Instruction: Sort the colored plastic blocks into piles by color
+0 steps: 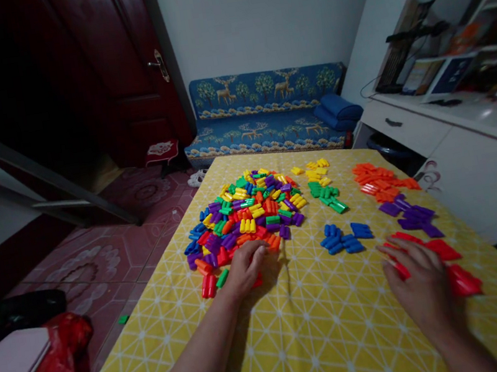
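Note:
My left hand is at the near edge of a mixed pile of small plastic building pieces on the table. Its fingers are curled close together beside some orange pieces; what they hold, if anything, is hidden. A red double-tube piece and a green piece lie left of that hand. On the right, my right hand reaches over a group of red pieces. A red piece shows between its thumb and fingers. The fingertips are slightly blurred.
Separate groups of blue, green, yellow, orange and purple pieces lie on the yellow tablecloth. A sofa stands beyond, a white cabinet at right. One green piece is on the floor.

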Tool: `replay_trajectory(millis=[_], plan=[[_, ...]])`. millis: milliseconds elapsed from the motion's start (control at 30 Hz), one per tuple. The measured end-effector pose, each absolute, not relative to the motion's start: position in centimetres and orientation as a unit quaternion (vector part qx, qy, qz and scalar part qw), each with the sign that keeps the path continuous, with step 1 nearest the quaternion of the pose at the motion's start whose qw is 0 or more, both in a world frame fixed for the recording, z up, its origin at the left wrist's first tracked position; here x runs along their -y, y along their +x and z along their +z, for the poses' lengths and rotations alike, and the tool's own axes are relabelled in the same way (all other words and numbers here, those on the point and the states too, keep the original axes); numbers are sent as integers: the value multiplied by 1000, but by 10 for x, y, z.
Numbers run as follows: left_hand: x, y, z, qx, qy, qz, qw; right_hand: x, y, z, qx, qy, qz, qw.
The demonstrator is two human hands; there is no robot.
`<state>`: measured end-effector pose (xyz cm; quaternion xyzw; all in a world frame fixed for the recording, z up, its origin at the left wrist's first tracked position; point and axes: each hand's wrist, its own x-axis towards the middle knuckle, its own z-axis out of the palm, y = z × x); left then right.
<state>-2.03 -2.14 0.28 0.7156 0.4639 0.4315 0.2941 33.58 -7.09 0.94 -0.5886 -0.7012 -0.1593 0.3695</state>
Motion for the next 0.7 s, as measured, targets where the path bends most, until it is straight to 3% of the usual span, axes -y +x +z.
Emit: replay_trajectory(millis=[67, 233, 533, 700], plan=[[22, -23, 3, -447, 676, 488, 324, 72, 301, 13, 742, -558, -80, 363], [22, -30, 1, -438, 602, 569, 350, 79, 200, 18, 848, -461, 112, 237], [21, -36, -1, -451, 566, 598, 344, 48, 104, 6, 899, -411, 88, 125], [21, -33, 2, -443, 586, 586, 342, 53, 115, 5, 885, -432, 56, 168]])
